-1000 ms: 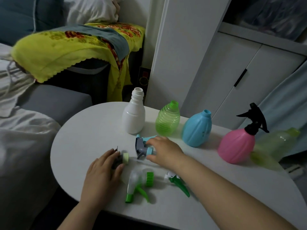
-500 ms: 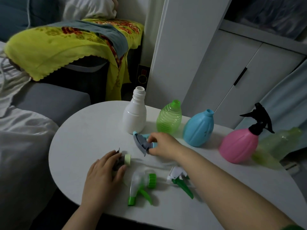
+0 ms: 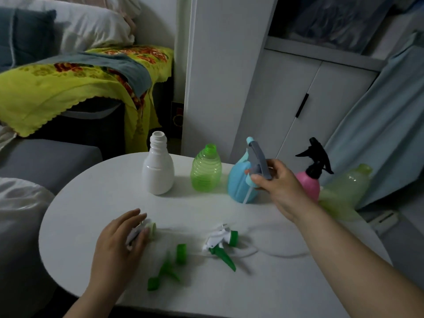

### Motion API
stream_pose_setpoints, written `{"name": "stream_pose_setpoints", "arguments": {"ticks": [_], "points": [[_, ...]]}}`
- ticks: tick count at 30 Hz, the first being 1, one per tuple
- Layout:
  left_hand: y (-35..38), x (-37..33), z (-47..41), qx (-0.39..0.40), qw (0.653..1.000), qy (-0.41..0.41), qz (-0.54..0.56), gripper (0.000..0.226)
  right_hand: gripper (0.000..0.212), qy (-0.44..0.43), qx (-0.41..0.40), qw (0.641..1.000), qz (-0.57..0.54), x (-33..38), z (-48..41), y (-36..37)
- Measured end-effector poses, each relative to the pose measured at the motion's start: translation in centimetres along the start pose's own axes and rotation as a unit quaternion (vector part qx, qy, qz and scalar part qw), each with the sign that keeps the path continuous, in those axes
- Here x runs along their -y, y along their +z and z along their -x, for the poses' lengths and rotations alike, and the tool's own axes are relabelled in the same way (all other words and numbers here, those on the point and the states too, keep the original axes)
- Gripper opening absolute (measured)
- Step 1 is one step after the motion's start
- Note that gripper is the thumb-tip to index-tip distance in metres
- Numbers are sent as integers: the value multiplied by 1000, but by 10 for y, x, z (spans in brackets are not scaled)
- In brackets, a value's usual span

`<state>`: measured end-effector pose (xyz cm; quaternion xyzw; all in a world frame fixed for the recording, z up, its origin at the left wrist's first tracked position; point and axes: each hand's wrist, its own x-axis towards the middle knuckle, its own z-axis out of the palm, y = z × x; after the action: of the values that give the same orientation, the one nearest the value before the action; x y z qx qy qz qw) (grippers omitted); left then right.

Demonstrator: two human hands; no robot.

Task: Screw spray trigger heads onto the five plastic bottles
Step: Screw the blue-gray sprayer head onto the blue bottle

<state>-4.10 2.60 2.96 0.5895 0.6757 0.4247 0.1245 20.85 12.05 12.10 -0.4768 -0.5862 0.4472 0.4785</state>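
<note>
Hands — right (image 3: 278, 188) gripping blue-grey trigger head (image 3: 257, 157), no readable labels

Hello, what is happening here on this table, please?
A person is fitting spray trigger heads onto plastic bottles on a white table. The right hand holds a blue-grey trigger head at the top of the blue bottle. The left hand rests on another trigger head. Only the pink bottle has its head, a black one. The white bottle and green bottle stand open; two green trigger heads lie loose.
</note>
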Motion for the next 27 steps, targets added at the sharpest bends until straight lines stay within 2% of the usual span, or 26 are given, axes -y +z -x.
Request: {"name": "stream_pose_setpoints", "arguments": {"ticks": [3, 6, 9, 13, 18, 22, 27], "points": [[8, -26, -9, 15, 999, 14, 25, 27, 38, -1, -8, 1000, -25, 1, 4, -20], [27, -57, -22, 35, 996, 77, 39, 24, 49, -10, -14, 999, -40, 0, 9, -37], [56, -88, -45, 92, 987, 119, 51, 27, 44, -10, -35, 998, -47, -3, 12, -52], [95, -116, -83, 146, 979, 134, 51, 38, 44, -13, -45, 999, -25, -10, 16, -67], [132, -134, -119, 166, 978, 118, 53, 55, 42, -26, -68, 997, -15, -19, 16, -89], [154, -142, -132, 197, 974, 72, 89, 73, 33, 7, -48, 995, -82, -24, 14, -100], [166, -142, -136, 238, 968, 60, 54, 75, 20, 1, -46, 992, -115, -19, 14, -105]]}}
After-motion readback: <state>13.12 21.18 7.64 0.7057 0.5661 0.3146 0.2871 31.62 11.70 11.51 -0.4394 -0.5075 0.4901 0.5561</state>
